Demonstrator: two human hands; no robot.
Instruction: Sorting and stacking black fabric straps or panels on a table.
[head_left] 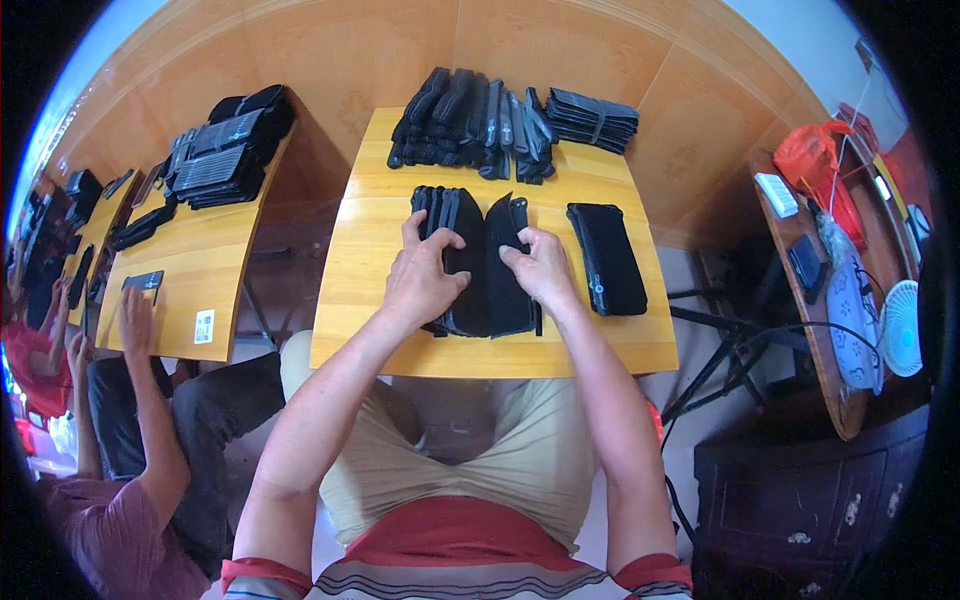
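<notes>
A stack of flat black fabric pieces (466, 312) lies partly spread at the middle of the wooden table (345, 300). My left hand (428, 275) is curled over its left part, fingers at the left edge and thumb on the dark surface. My right hand (543, 268) pinches the right edge of a raised black flap (507, 222) between thumb and fingers. Small holes show near that flap's top corner. To the right of my right hand lies another flat black piece or small pile (607, 258), apart from the stack.
Behind lie a row of black folded straps (440, 115) and a banded black bundle (592, 118). On the left table (190, 270), black bundles (215, 160) are piled near a seated co-worker's hands (133, 318). At right, a side table (845, 405) holds a red bag (808, 155) and a fan (901, 328).
</notes>
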